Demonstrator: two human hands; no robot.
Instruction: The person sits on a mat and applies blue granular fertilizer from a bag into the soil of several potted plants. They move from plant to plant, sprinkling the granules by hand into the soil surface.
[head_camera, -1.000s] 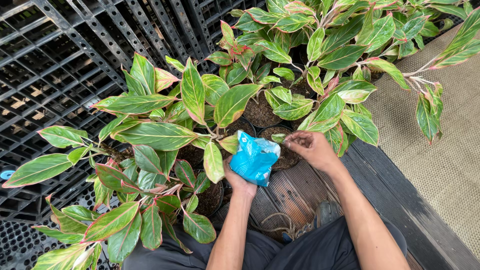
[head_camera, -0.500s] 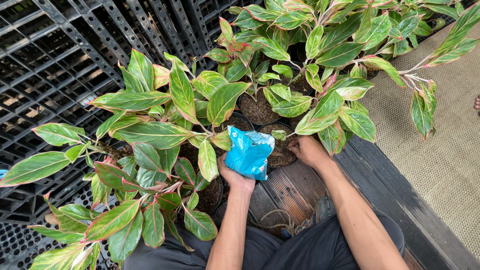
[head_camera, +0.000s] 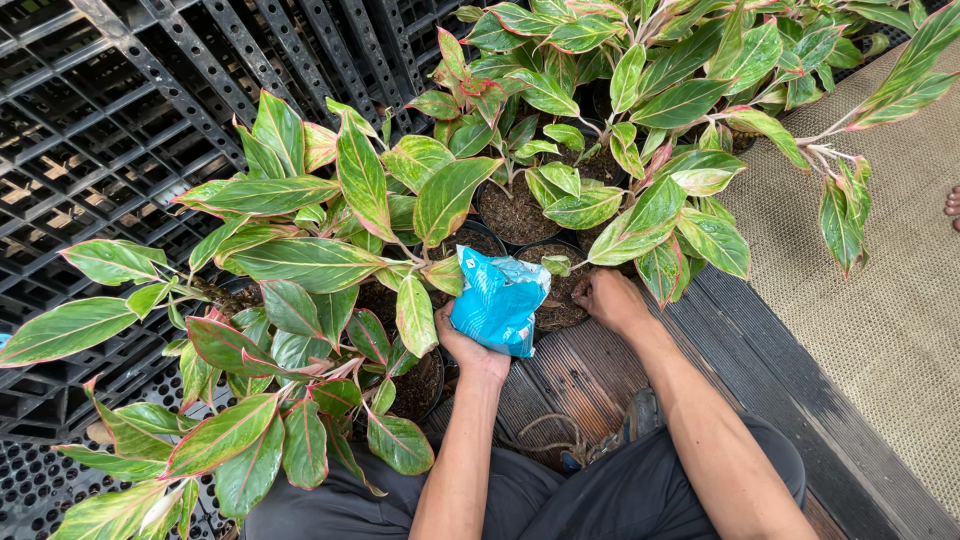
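My left hand (head_camera: 470, 348) grips a crumpled blue plastic bag (head_camera: 498, 300) from below and holds it upright over the pots. My right hand (head_camera: 605, 298) rests with fingers curled on the soil of a small black pot (head_camera: 548, 305) just right of the bag; what the fingers hold is hidden. Potted plants (head_camera: 330, 230) with green leaves edged in pink surround both hands, their leaves covering most pots.
Black plastic lattice trays (head_camera: 110, 110) cover the ground at left and top. A dark wooden board (head_camera: 590, 370) lies under my arms, and beige woven matting (head_camera: 900, 300) spreads at right. Someone's toes (head_camera: 952, 203) show at the right edge. More pots (head_camera: 515, 212) stand behind.
My right hand has moved down from above the leaves onto the soil of the small pot. The blue bag has stayed in my left hand, shifting slightly left.
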